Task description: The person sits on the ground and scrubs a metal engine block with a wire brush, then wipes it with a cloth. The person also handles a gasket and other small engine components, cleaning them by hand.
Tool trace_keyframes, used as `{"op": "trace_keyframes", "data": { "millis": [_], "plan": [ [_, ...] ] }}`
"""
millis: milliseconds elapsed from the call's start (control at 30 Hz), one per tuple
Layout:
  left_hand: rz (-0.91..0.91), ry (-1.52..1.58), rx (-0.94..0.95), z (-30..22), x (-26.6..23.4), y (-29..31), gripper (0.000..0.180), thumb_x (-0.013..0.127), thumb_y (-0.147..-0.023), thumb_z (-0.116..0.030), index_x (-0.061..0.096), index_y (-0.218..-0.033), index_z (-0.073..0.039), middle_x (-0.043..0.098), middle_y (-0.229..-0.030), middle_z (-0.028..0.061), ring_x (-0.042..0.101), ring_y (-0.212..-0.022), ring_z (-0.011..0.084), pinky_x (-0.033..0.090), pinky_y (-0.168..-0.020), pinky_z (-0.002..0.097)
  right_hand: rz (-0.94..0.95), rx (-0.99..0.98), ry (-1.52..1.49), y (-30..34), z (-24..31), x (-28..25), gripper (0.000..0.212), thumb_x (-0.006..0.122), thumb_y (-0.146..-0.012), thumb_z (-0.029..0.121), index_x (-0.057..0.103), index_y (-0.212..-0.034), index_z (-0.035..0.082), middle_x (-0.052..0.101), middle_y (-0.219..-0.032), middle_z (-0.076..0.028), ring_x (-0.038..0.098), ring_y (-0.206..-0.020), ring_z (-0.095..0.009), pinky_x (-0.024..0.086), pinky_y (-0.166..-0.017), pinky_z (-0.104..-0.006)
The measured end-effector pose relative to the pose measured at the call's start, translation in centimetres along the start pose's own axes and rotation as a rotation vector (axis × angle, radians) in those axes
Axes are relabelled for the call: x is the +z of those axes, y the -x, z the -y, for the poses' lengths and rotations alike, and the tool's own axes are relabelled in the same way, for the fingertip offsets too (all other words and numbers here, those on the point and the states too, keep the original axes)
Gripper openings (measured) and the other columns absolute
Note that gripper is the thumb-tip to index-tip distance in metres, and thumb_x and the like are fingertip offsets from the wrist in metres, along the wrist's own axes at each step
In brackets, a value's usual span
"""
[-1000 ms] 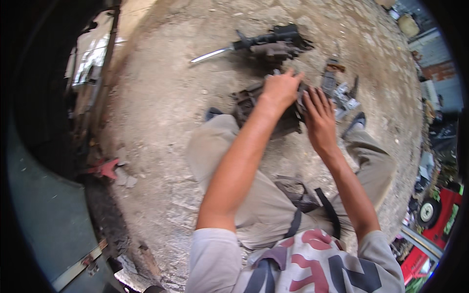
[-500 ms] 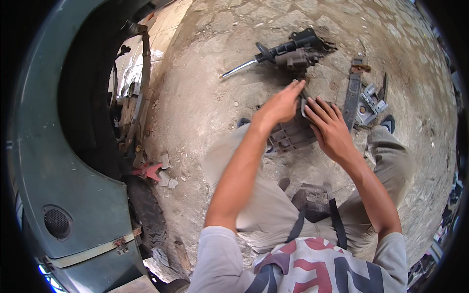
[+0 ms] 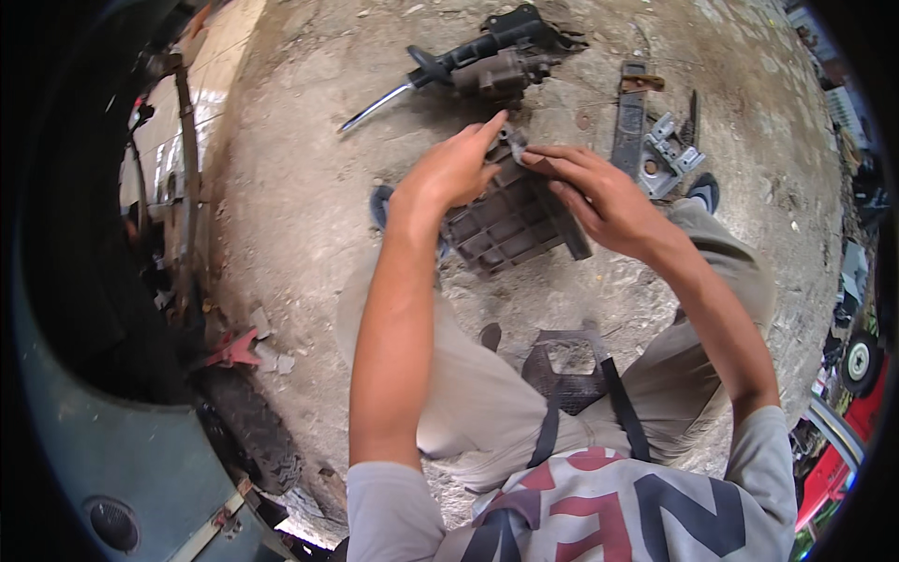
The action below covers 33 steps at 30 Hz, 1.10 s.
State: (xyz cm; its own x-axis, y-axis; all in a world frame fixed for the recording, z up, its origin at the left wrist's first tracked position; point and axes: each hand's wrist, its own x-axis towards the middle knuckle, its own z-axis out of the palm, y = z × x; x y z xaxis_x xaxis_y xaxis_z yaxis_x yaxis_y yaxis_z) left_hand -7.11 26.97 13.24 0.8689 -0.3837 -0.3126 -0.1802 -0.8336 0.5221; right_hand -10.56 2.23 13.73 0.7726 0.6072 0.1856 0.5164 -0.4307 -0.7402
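A ribbed grey-brown metal housing [image 3: 506,220] stands on the ground between my feet, its gridded side toward me. My left hand [image 3: 448,170] grips its far left edge, the index finger pointing forward and the thumb toward the ribs. From the other side my right hand [image 3: 604,197] holds the far right corner, its fingers laid long across the edge and the thumb lower down. A light metal lug [image 3: 514,142] shows between the fingertips. The undersides of both hands' fingers are partly hidden.
Beyond the housing lie a black shock absorber [image 3: 468,58] and a brown cylindrical motor [image 3: 496,77]. To the right are a dark flat bar [image 3: 629,117] and a silver bracket [image 3: 667,159]. A green vehicle body [image 3: 122,459], red stand [image 3: 232,349] and tyre [image 3: 248,426] are left.
My view has swung right, so the scene sits further left. The housing appears tilted, showing more of its ribbed side. My right fingers have drawn together over its corner.
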Motion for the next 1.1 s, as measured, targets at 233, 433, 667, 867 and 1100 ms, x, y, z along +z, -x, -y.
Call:
{"op": "trace_keyframes", "data": {
  "millis": [233, 433, 667, 867, 1100],
  "plan": [
    [0.011, -0.098, -0.076, -0.1, 1.1, -1.8, 0.067, 0.059, -0.097, -0.007, 0.037, -0.159, -0.016, 0.058, -0.143, 0.0223, 0.056, -0.129, 0.0424, 0.049, -0.105, 0.0466, 0.04, 0.089, -0.04, -1.5, -2.3, 0.3, 0.037, 0.052, -0.104, 0.008, 0.061, -0.14, 0.008, 0.055, -0.146, -0.014, 0.054, -0.132, -0.034, 0.046, -0.109, -0.0434],
    [0.081, -0.103, -0.205, -2.2, 1.0, -2.5, 0.073, 0.061, -0.092, -0.01, 0.034, -0.159, -0.012, 0.062, -0.135, 0.0273, 0.062, -0.12, 0.042, 0.049, -0.102, 0.0509, -0.08, 0.067, -0.12, -0.9, -2.7, 1.3, 0.033, 0.055, -0.103, 0.017, 0.065, -0.133, 0.005, 0.063, -0.135, -0.016, 0.06, -0.124, -0.035, 0.049, -0.104, -0.0439],
    [0.05, -0.042, -0.142, -1.4, 0.9, -2.5, 0.07, 0.056, -0.09, -0.005, 0.038, -0.158, -0.012, 0.058, -0.141, 0.0252, 0.057, -0.128, 0.0425, 0.047, -0.107, 0.0476, -0.151, 0.146, -0.2, -1.4, -3.6, 2.8, 0.035, 0.053, -0.103, 0.017, 0.065, -0.133, 0.003, 0.065, -0.133, -0.017, 0.06, -0.122, -0.037, 0.049, -0.104, -0.0447],
    [0.066, -0.087, -0.202, -1.6, 0.9, -2.8, 0.067, 0.05, -0.093, -0.005, 0.037, -0.159, -0.015, 0.062, -0.133, 0.0277, 0.061, -0.12, 0.0454, 0.049, -0.101, 0.0502, -0.198, 0.188, -0.233, -1.0, -4.8, 4.3, 0.037, 0.054, -0.099, 0.009, 0.063, -0.134, 0.0, 0.066, -0.13, -0.021, 0.061, -0.12, -0.041, 0.049, -0.104, -0.047],
    [-0.326, 0.141, -0.223, -3.3, 0.3, -3.6, 0.053, 0.04, -0.107, -0.007, 0.037, -0.159, -0.013, 0.065, -0.135, 0.0215, 0.062, -0.127, 0.0325, 0.045, -0.108, 0.0395, -0.275, 0.22, -0.283, -0.3, -3.2, 5.0, 0.037, 0.053, -0.101, 0.012, 0.061, -0.135, -0.002, 0.065, -0.133, -0.023, 0.06, -0.123, -0.042, 0.048, -0.107, -0.0465]
  ]
}}
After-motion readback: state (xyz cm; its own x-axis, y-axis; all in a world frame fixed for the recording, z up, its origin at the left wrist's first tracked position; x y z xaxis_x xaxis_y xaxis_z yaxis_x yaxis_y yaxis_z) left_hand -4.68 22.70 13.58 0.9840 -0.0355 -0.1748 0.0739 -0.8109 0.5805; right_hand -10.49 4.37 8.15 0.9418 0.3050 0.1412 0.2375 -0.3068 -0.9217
